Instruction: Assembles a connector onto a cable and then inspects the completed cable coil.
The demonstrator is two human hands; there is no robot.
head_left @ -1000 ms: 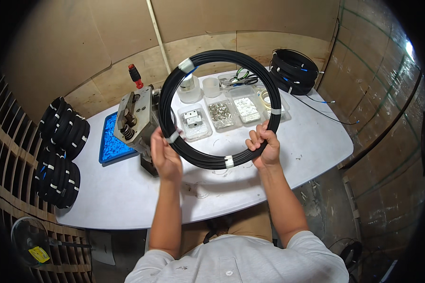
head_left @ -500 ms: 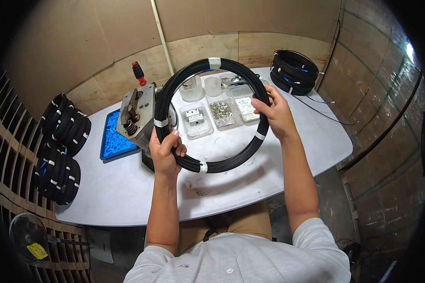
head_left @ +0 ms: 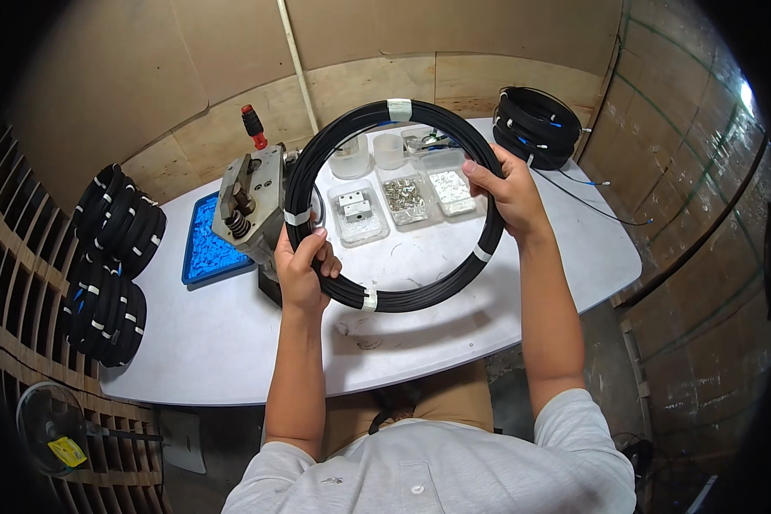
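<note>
1. Firstly, note the far left: stacks of finished black coils [head_left: 111, 257] stand on edge by the slatted rack, and a blue tray [head_left: 206, 253] of small blue parts lies flat on the table [head_left: 231, 360]. Keep your left elbow away from both as you work.
2. Your left hand [head_left: 304, 270] is closed around the lower-left arc of the black cable coil [head_left: 394, 206], fingers wrapped over the bundle just above a white tape band. Grip the whole bundle, not a few strands, so that no loop slips free.
3. Just behind that hand sits the grey metal press [head_left: 253, 206] with its red-tipped handle. The coil hangs very close to it; hold the ring a little clear so the cable doesn't catch on the springs or lever.
4. The coil itself is held up over the table, tilted toward you, with the clear trays of small metal parts [head_left: 407, 201] showing through its middle. Keep it level enough that the bottom arc doesn't drag across them.
5. Your right hand [head_left: 510, 193] is curled shut on the upper-right arc, thumb on the inside. Match its pressure to the left, or the ring will likely twist out of round.
6. Far right, a second pile of coils [head_left: 535, 124] trails loose thin leads over the table; steer clear of those.
</note>
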